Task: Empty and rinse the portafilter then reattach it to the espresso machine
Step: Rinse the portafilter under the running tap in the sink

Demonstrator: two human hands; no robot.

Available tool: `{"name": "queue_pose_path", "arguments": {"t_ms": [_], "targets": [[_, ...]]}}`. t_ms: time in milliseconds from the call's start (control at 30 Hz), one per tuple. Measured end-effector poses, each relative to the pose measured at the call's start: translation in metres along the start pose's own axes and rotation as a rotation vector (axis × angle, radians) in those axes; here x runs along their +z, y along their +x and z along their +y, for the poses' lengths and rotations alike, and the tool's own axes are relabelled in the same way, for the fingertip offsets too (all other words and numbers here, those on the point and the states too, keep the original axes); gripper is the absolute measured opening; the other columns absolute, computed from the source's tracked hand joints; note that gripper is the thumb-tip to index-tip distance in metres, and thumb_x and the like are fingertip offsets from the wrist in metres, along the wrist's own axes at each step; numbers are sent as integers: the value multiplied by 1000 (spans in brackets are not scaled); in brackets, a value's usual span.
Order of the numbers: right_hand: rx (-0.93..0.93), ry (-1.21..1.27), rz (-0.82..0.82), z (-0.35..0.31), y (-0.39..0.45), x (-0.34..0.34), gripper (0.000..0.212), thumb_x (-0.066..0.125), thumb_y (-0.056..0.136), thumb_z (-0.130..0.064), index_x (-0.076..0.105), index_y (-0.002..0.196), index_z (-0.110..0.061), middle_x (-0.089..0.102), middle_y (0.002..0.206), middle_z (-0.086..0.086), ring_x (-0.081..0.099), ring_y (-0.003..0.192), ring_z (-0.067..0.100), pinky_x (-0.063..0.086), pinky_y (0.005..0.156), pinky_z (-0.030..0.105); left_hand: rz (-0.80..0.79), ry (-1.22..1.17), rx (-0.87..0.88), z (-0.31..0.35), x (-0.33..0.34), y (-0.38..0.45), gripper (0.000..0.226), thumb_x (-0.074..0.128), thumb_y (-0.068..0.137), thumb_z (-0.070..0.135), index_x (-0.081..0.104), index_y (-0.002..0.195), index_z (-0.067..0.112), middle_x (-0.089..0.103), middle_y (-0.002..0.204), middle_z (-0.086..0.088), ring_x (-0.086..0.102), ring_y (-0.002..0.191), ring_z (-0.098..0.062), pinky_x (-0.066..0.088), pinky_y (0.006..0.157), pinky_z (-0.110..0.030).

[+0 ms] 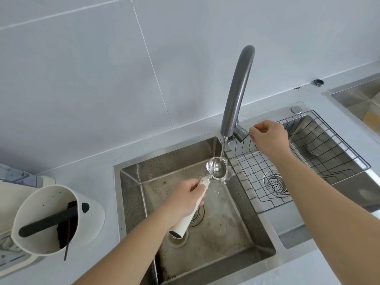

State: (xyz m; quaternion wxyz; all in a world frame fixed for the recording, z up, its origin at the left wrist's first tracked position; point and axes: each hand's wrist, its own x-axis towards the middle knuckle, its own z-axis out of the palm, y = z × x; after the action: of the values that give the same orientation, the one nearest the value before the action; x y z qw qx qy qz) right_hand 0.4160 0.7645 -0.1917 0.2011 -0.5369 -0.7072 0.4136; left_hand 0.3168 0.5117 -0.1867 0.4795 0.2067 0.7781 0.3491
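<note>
My left hand (184, 199) grips the white handle of the portafilter (217, 168) over the left sink basin (131, 194). Its round metal basket sits right under the grey faucet (236, 93). A thin stream of water runs from the spout into the basket and spills over its rim. My right hand (268, 135) is closed on the faucet lever (242, 133) at the tap's base. The espresso machine is not in view.
A white knock box (30, 204) with a black bar and dark coffee grounds stands on the counter at the left. A wire rack (304, 159) lies over the right basin, with a drain strainer below it. Another steel sink edge (349, 95) shows at far right.
</note>
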Motion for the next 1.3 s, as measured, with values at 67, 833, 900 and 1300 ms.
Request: {"name": "queue_pose_path", "arguments": {"t_ms": [67,833,900,1300], "targets": [[2,9,-1,0,0,0,17,64,90,-28,72,97,-15,76,88,3,71,81,20,51,64,25,24,-24,45,-1,1,0,25,47,98,29,67,107,16,71,101,-13,67,69,-9,55,68,-38],[12,13,6,3,2,0,19,64,90,-31,72,98,-16,76,87,4,65,72,21,59,72,39,-195,-719,2,26,28,-14,19,56,96,23,73,100,14,71,89,-5,62,68,-18,51,61,-30],[12,11,4,2,2,0,19,64,90,-31,72,99,-15,76,87,4,65,71,20,59,71,38,-206,-778,-39,28,29,-14,22,56,96,23,70,105,9,71,86,-5,60,64,-16,49,56,-29],[29,17,2,1,0,0,18,64,90,-30,72,98,-15,76,88,4,69,74,21,57,65,35,-162,-684,-258,43,16,-14,27,56,96,21,63,107,-3,69,75,-11,56,49,-15,48,42,-23]]}}
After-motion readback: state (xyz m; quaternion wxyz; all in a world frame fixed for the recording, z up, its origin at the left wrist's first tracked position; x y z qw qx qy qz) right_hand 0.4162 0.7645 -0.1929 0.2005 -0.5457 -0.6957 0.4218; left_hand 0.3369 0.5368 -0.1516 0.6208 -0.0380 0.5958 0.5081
